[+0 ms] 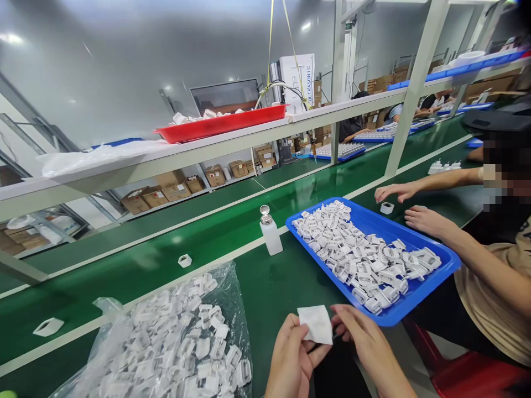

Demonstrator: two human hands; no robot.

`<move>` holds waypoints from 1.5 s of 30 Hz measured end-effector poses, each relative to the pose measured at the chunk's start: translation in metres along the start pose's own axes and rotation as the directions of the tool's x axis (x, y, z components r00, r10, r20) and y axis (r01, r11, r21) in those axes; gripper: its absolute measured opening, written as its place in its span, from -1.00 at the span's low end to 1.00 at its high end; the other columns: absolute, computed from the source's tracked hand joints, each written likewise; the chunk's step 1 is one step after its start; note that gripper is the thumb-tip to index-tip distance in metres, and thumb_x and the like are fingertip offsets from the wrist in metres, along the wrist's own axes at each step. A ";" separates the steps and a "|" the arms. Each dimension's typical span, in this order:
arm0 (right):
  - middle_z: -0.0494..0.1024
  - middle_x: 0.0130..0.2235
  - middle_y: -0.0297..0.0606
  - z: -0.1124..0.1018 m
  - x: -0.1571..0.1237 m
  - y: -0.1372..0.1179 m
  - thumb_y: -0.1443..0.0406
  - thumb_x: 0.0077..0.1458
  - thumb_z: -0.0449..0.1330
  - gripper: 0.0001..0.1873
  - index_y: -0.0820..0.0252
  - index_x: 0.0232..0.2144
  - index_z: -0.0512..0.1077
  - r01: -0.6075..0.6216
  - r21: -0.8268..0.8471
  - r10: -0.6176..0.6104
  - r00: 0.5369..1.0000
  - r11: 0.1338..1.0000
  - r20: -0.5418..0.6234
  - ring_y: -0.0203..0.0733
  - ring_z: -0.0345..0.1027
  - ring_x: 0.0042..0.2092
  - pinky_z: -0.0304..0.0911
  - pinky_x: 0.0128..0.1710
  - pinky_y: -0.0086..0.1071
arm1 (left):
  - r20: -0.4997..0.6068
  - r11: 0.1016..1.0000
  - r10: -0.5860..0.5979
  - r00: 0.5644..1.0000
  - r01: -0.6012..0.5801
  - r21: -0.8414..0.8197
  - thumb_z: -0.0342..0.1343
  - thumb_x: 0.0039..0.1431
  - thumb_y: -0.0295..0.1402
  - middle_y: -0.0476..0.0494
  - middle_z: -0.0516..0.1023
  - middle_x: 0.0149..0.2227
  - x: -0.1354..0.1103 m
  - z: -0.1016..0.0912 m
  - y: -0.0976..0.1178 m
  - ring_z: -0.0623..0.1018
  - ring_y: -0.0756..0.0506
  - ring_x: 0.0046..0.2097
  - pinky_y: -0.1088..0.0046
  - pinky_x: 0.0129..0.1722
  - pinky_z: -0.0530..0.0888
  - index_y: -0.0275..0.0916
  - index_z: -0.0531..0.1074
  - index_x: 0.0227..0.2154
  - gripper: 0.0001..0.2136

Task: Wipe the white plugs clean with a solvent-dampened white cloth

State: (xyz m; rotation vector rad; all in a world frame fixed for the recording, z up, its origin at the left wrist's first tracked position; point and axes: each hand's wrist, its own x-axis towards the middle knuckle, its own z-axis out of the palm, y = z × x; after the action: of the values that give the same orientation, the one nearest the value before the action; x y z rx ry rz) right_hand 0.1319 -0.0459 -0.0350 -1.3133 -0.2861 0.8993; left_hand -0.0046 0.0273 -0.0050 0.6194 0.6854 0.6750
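Note:
My left hand (pixel 290 354) pinches a small white cloth (pixel 316 325), thumb on its front and fingers behind it. At the cloth's right edge is my right hand (pixel 360 334), its fingers drawn together. Something small and dark shows at its fingertips, but I cannot make out what it is. Just beyond my hands, a blue tray (pixel 423 301) holds many white plastic plug housings (pixel 357 257). To the left lies a clear plastic bag (pixel 232 287) with more white housings (pixel 203 348). A white pump bottle (pixel 271 237) with a metal top stands behind the cloth.
Loose housings (pixel 185 260) lie on the green conveyor belt (pixel 157 271). A co-worker's hands (pixel 427 218) are at the right, beyond the tray. Overhead, a shelf carries a red tray (pixel 224 126). A support post (pixel 415 94) rises at the right.

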 end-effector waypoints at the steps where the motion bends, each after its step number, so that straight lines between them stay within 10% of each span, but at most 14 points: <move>1: 0.67 -0.31 -0.21 0.003 -0.003 0.001 -0.08 -0.09 0.44 -0.53 0.14 -0.28 0.67 -0.043 0.012 0.043 0.999 0.999 0.018 -0.08 0.51 -0.26 0.43 -0.32 -0.37 | -0.011 0.999 0.007 1.000 -0.007 0.036 0.38 0.02 -0.25 -0.18 0.68 -0.29 -0.001 0.000 -0.001 0.64 -0.16 -0.19 0.22 -0.15 0.61 -0.21 0.35 -0.46 -0.71; 10: 0.72 -0.18 -0.20 0.017 -0.013 0.016 -0.03 -0.15 0.50 -0.45 0.16 -0.17 0.60 -0.180 0.130 0.159 0.975 0.975 0.154 0.08 0.57 -0.04 0.45 -0.05 -0.26 | -0.142 0.888 0.196 0.970 -0.114 0.445 0.36 0.01 -0.25 -0.15 0.56 -0.33 -0.008 -0.024 -0.017 0.57 -0.11 -0.36 0.40 -0.40 0.56 -0.27 0.50 -0.24 -0.71; 17: 0.69 -0.03 -0.11 -0.006 0.006 0.024 -0.13 -0.17 0.46 -0.35 0.10 -0.10 0.59 -0.182 -0.163 0.197 0.977 0.970 0.079 0.22 0.52 0.08 0.38 0.12 -0.13 | 0.093 0.024 0.635 0.767 -0.140 0.990 -0.01 0.22 -0.54 -0.25 0.56 -0.18 -0.026 -0.078 0.072 0.53 -0.23 -0.11 0.26 -0.09 0.43 -0.18 0.54 -0.25 -0.76; 19: 0.69 -0.03 -0.11 -0.004 0.009 0.025 -0.13 -0.14 0.43 -0.39 0.10 -0.13 0.63 -0.129 -0.246 0.153 0.985 0.961 0.084 0.26 0.51 0.09 0.39 0.11 -0.11 | 0.087 -0.043 0.662 0.744 -0.078 0.996 -0.05 0.17 -0.60 -0.27 0.54 -0.21 -0.026 -0.096 0.092 0.49 -0.28 -0.09 0.19 -0.04 0.38 -0.20 0.53 -0.34 -0.73; 25: 0.70 -0.06 -0.21 0.014 0.005 0.019 0.04 -0.08 0.47 -0.51 0.11 -0.10 0.66 -0.219 -0.077 0.232 0.933 0.973 0.276 0.09 0.55 -0.01 0.43 -0.03 -0.31 | 0.053 -0.061 0.643 0.764 -0.018 0.998 0.00 0.01 -0.65 -0.16 0.51 -0.34 -0.017 -0.121 0.112 0.46 -0.22 -0.20 0.29 -0.12 0.34 -0.17 0.49 -0.47 -0.75; 33: 0.71 -0.21 -0.14 0.019 -0.004 0.005 0.09 -0.12 0.53 -0.56 0.21 -0.20 0.68 -0.317 0.126 0.277 0.925 0.940 0.261 0.02 0.58 -0.12 0.50 -0.17 -0.35 | 0.009 -0.058 0.600 0.800 0.032 0.998 0.02 0.21 -0.43 -0.11 0.45 -0.48 -0.004 -0.086 0.124 0.42 -0.14 -0.41 0.35 -0.35 0.19 -0.17 0.39 -0.58 -0.76; 41: 0.69 -0.30 -0.12 0.013 0.008 0.014 -0.07 0.00 0.38 -0.52 0.18 -0.21 0.69 0.033 -0.139 -0.028 0.999 0.990 0.038 0.17 0.57 -0.18 0.47 -0.10 -0.12 | 0.026 0.042 0.507 0.862 -0.054 0.998 0.10 0.14 -0.42 -0.07 0.46 -0.57 0.040 -0.023 0.035 0.45 -0.13 -0.46 0.38 -0.40 0.23 -0.16 0.41 -0.62 -0.78; 45: 0.67 -0.05 -0.21 -0.010 0.008 0.025 0.05 0.10 0.34 -0.70 -0.04 -0.16 0.69 0.311 -0.410 -0.383 0.918 0.857 -0.106 0.19 0.47 0.07 0.29 0.15 -0.15 | 0.021 0.191 0.484 0.875 -0.129 0.973 0.12 0.26 -0.21 -0.17 0.57 -0.33 0.035 -0.038 0.018 0.51 -0.14 -0.40 0.37 -0.34 0.37 -0.21 0.55 -0.15 -0.77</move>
State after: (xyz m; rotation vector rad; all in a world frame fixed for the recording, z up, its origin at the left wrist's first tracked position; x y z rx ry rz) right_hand 0.1332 -0.0477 -0.0626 -1.6320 -0.5592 0.4157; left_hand -0.0187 0.0752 -0.0284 1.9381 1.3038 0.6735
